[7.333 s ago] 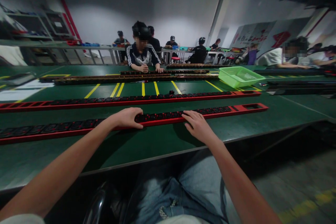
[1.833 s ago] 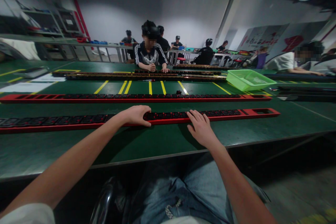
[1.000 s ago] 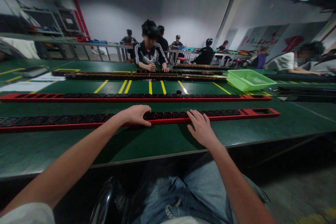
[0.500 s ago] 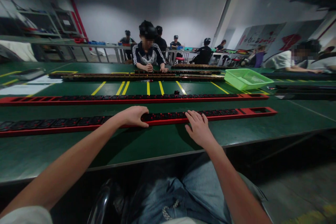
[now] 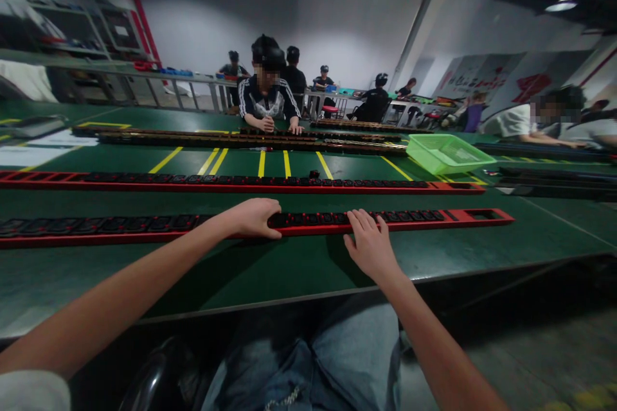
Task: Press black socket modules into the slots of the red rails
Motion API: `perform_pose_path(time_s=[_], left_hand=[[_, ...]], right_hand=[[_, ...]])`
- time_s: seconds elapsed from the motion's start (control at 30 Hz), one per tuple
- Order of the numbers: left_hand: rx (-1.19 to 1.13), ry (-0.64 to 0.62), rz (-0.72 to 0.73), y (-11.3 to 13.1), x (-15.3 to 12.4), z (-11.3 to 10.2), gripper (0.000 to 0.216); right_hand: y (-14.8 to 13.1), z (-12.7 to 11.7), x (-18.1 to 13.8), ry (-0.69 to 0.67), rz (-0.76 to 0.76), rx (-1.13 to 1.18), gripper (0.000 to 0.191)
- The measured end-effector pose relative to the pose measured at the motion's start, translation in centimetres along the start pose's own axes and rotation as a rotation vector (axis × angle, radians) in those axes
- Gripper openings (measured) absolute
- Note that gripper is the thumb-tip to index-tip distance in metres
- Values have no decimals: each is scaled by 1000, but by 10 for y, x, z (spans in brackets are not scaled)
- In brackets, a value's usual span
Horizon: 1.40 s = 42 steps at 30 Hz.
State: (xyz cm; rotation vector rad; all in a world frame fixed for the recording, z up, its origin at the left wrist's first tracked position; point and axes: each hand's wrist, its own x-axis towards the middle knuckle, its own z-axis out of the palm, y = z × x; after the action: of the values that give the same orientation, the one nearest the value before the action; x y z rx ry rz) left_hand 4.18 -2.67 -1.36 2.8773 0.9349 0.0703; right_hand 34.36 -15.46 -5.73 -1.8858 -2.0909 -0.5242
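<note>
A long red strip [image 5: 313, 229], lined with black square socket-like pieces, lies across the table in front of me. My left hand [image 5: 258, 217] is closed over its middle, thumb on the near side and fingers over the top and far side. To the right, my right hand [image 5: 371, 241] rests its outstretched fingertips on the black pieces, with the thumb apart near the front edge. Behind it lies a second red strip [image 5: 299, 187] with similar black pieces. A small black piece [image 5: 314, 174] sits at that strip's far edge.
A green plastic basket [image 5: 448, 153] stands at the back right of the green table [image 5: 289, 276]. Long dark bars [image 5: 216, 137] lie farther back, in front of a seated co-worker [image 5: 267, 93]. Paper sheets [image 5: 43, 153] are at left, and more dark bars [image 5: 554, 183] at right.
The near red strip has slid a little to the right along with both hands, relative to the strip behind it. The camera view has shifted slightly.
</note>
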Motion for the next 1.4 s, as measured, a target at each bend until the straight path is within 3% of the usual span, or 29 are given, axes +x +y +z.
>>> perform_pose_path(time_s=[0.17, 0.33, 0.57, 0.87, 0.97, 1.1, 1.27, 1.4], left_hand=[[4, 14, -32, 13, 16, 2, 44], [36, 43, -77, 21, 11, 5, 52], [175, 51, -190, 29, 1, 7, 59], [173, 64, -171, 28, 3, 11, 53], [174, 68, -164, 27, 3, 11, 55], [182, 72, -160, 27, 3, 11, 55], [180, 76, -173, 28, 3, 9, 53], [179, 81, -164, 28, 2, 9, 54]], right_hand=[[3, 6, -3, 9, 127, 4, 57], [-1, 5, -3, 0, 151, -15, 56], [-1, 4, -4, -11, 137, -18, 55], [0, 6, -6, 22, 121, 18, 54], [0, 6, -6, 23, 47, 34, 53], [-14, 2, 2, 7, -65, 79, 50], [-40, -1, 16, -8, 23, 120, 47], [-46, 6, 15, 9, 59, 137, 49]])
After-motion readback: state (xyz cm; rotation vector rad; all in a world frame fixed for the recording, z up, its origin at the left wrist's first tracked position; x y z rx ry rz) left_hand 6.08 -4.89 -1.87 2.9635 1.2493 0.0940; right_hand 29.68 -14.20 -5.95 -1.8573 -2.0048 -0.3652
